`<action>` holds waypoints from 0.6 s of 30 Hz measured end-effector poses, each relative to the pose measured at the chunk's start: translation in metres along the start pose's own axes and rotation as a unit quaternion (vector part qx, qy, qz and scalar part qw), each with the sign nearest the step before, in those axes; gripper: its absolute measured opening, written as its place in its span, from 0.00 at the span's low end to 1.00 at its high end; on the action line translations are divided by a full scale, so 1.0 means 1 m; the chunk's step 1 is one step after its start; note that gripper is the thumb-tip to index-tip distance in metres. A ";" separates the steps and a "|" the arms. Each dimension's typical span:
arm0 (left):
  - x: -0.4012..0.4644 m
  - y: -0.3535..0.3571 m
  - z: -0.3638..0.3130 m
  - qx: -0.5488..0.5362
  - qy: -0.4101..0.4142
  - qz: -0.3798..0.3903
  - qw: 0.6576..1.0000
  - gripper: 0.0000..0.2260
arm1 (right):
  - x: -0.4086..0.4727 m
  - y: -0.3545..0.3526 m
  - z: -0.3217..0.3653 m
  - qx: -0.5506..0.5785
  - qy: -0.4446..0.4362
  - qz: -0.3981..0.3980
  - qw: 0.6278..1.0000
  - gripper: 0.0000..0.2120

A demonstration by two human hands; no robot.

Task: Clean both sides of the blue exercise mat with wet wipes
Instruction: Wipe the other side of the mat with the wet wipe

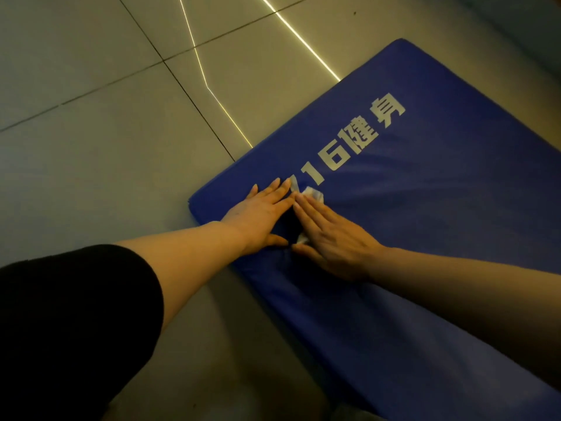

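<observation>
The blue mat lies flat on the tiled floor, running from the upper middle of the view down to the lower right corner, with its near left corner just beyond the person's left wrist. Pale printed lettering, digits followed by blocky characters, runs along the mat near its left edge, and the cover shows soft creases around the hands. A white wet wipe sits on the mat under the right hand: a crumpled bit of it shows past the fingertips, close to the first digit of the lettering, and another small bit shows beside the thumb. The right hand lies flat on top of the wipe with its fingers straight and held together, pressing it against the mat. The left hand rests palm down on the mat just beside the right, fingers straight and slightly spread, the fingertips reaching the start of the lettering, holding nothing. The thumbs of the two hands nearly meet. The left forearm is bare and ends in a black sleeve at the lower left. Thin bright lines of reflected light cross the grey floor tiles beyond the mat.
</observation>
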State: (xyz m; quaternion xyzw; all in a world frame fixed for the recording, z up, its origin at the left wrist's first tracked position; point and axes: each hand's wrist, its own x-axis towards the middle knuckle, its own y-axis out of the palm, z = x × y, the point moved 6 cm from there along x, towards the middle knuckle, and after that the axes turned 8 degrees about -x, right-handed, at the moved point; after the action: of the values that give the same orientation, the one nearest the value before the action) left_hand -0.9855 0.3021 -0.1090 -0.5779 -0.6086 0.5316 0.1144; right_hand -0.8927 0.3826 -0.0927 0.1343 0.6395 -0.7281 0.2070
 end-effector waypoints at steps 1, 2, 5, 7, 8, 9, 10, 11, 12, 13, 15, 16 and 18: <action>-0.001 0.000 0.000 -0.009 0.006 -0.001 1.000 0.40 | 0.002 0.000 0.003 -0.004 0.009 -0.006 1.000 0.36; -0.002 -0.001 0.001 -0.018 0.012 -0.006 1.000 0.40 | -0.002 0.003 0.005 -0.006 0.014 -0.008 1.000 0.36; -0.016 -0.002 0.007 -0.034 0.030 -0.030 0.999 0.37 | -0.033 0.014 0.014 -0.006 -0.019 0.002 1.000 0.35; -0.034 0.002 0.018 -0.020 0.042 -0.038 0.998 0.35 | -0.055 0.019 0.021 0.001 -0.041 0.018 0.999 0.35; -0.045 0.005 0.025 0.000 0.047 -0.042 0.998 0.35 | -0.060 0.020 0.022 0.013 -0.037 0.024 0.999 0.34; -0.055 0.009 0.031 0.021 0.046 -0.043 0.998 0.35 | -0.059 0.020 0.023 0.029 -0.030 0.030 0.999 0.34; -0.063 0.013 0.038 0.033 0.038 -0.043 0.998 0.35 | -0.053 0.017 0.025 0.043 -0.022 0.031 0.998 0.34; -0.065 0.016 0.040 0.033 0.024 -0.041 0.998 0.35 | -0.042 0.014 0.023 0.049 -0.015 0.027 0.998 0.34; -0.070 0.020 0.042 0.031 0.004 -0.036 0.999 0.35 | -0.029 0.012 0.027 0.051 -0.012 0.015 0.999 0.34; -0.068 0.023 0.041 0.022 -0.009 -0.036 0.999 0.35 | -0.017 0.008 0.027 0.043 -0.007 0.004 0.999 0.34; -0.066 0.025 0.038 0.005 -0.020 -0.036 0.999 0.36 | -0.004 0.003 0.030 0.031 -0.001 -0.014 0.999 0.35; -0.065 0.024 0.040 -0.004 -0.020 -0.036 0.999 0.36 | -0.004 0.004 0.031 0.026 -0.005 -0.017 0.999 0.35; -0.064 0.023 0.044 -0.019 -0.016 -0.028 0.999 0.36 | -0.021 0.011 0.033 0.033 -0.028 0.006 0.999 0.34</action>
State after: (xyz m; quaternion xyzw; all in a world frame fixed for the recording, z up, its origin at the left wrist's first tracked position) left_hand -0.9858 0.2209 -0.1142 -0.5544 -0.6362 0.5255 0.1081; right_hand -0.8673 0.3513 -0.0876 0.1248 0.6084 -0.7509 0.2245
